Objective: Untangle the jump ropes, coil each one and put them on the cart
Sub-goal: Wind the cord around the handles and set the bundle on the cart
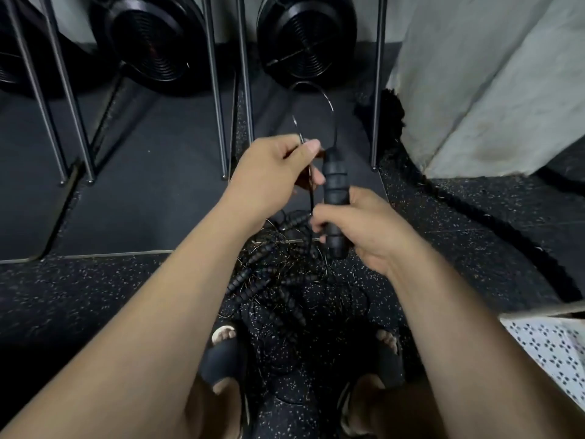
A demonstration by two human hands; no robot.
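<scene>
Steel legs (217, 106) beyond the hands, tangled rope pile (250, 277) below them; right hand (364, 229) grips a black ribbed handle (335, 182), left hand (272, 172) pinches its thin looping cable (331, 106)

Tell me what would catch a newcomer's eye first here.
Centre frame, the right hand grips a black ribbed handle upright while the left hand pinches a thin cable, which loops above them. Below, on the speckled floor by the feet, lies a tangle of more ropes and handles.
</scene>
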